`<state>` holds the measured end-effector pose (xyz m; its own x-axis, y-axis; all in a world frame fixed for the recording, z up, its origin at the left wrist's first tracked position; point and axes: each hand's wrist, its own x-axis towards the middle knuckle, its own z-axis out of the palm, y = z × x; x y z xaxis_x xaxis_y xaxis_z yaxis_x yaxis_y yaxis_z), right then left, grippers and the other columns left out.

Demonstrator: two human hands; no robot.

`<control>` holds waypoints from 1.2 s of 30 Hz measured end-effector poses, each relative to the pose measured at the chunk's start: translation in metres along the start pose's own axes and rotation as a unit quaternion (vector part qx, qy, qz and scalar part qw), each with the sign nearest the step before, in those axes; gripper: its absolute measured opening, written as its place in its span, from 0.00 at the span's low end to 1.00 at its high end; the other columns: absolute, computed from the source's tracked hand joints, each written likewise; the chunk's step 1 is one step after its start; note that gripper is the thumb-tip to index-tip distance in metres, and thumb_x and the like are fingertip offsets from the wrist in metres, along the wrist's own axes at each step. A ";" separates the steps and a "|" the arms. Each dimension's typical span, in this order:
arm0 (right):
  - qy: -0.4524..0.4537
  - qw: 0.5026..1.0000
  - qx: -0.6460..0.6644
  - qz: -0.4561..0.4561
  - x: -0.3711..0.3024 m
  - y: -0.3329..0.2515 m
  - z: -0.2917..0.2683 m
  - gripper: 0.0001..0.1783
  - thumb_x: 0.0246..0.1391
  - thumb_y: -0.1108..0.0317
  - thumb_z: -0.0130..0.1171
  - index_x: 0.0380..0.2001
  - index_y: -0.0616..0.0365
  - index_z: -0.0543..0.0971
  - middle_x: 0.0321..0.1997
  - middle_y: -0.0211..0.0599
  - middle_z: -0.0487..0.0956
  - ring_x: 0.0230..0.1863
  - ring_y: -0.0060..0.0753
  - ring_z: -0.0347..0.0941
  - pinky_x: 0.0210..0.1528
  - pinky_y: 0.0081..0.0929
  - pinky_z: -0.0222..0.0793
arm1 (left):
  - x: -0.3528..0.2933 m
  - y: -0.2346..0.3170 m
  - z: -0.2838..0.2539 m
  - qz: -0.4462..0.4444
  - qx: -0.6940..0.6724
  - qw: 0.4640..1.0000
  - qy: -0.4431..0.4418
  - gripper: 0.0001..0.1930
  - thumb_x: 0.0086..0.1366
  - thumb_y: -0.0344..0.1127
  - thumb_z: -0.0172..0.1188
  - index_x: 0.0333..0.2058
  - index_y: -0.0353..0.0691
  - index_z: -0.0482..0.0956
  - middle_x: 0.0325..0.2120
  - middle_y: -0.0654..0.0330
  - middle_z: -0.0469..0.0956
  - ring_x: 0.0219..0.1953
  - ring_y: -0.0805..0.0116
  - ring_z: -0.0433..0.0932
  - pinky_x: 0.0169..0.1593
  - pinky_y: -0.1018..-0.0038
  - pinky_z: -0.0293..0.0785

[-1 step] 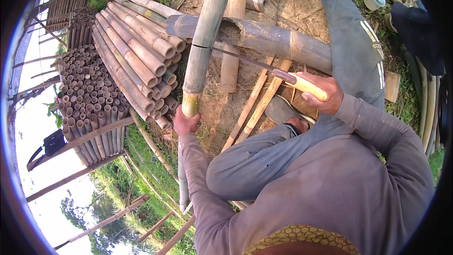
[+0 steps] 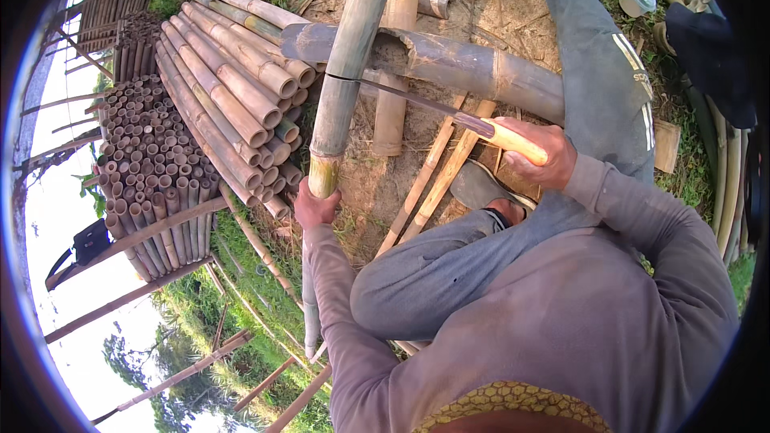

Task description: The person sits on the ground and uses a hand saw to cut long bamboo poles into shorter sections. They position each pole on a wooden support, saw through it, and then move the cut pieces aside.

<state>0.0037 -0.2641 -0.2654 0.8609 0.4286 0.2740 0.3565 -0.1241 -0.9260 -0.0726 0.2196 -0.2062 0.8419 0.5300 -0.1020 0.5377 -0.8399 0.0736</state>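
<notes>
A: Where does the work sit?

B: The long grey-green bamboo pole (image 2: pixel 350 40) slants over a thick, dark grey-brown bamboo length (image 2: pixel 457 64) that lies above bare brown earth (image 2: pixel 513 20). A thin dark slit (image 2: pixel 345 78) crosses the pole, and the narrow-bladed saw (image 2: pixel 461 118) with an orange-tan wooden handle (image 2: pixel 520 144) meets it from the right.

A: And the hands?

B: The right hand (image 2: pixel 552 154) is wrapped around the handle. The left hand (image 2: pixel 318 207) grips the pole on the body side of the slit, just below a pale yellow-green band (image 2: pixel 324 175).

A: What worries you most?

B: Pinching. If the pole sagged on its support, the slit could close on the blade and jam it; forcing it then might bend the blade.

A: Could the pole roll?

B: I'd say so. It is round, it crosses another round piece, and only the left hand visibly steadies it. A hollow notch (image 2: pixel 391 54) opens right beside it, but I can't tell whether the pole rests in that. Any twist could drag the blade off line.

A: And injury?

B: A sideways pull could make the blade jump out and skid toward the left hand. A rushed finish might also tear the fibres into sharp splinters.
</notes>
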 end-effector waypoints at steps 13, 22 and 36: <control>-0.012 0.999 0.037 -0.039 0.001 -0.012 0.011 0.31 0.59 0.69 0.68 0.65 0.64 0.75 0.51 0.53 0.86 0.48 0.46 0.88 0.51 0.36 0.84 | -0.027 -0.032 -0.008 -0.004 0.044 0.997 0.061 0.34 0.46 0.51 0.76 0.53 0.49 0.78 0.42 0.50 0.85 0.47 0.44 0.83 0.50 0.52 0.79; 0.236 0.943 -0.230 -0.054 0.063 -0.024 -0.057 0.41 0.56 0.67 0.70 0.71 0.64 0.66 0.61 0.55 0.81 0.54 0.48 0.84 0.57 0.40 0.80 | -0.071 -0.014 -0.018 0.067 -0.018 0.992 0.101 0.34 0.43 0.47 0.77 0.52 0.48 0.80 0.40 0.49 0.85 0.43 0.43 0.84 0.47 0.51 0.80; -0.077 0.892 -0.346 -0.281 0.102 -0.089 -0.039 0.52 0.41 0.46 0.78 0.68 0.57 0.71 0.61 0.45 0.74 0.62 0.48 0.70 0.68 0.53 0.61 | -0.099 0.104 -0.048 0.197 -0.076 0.957 -0.200 0.45 0.42 0.59 0.77 0.59 0.43 0.79 0.40 0.42 0.86 0.46 0.40 0.85 0.53 0.52 0.78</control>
<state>0.0743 -0.2445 -0.1449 0.4341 0.7084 0.5565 0.9008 -0.3506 -0.2564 -0.0981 0.0853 -0.1407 0.9121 0.0628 -0.4051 0.2080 -0.9224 0.3255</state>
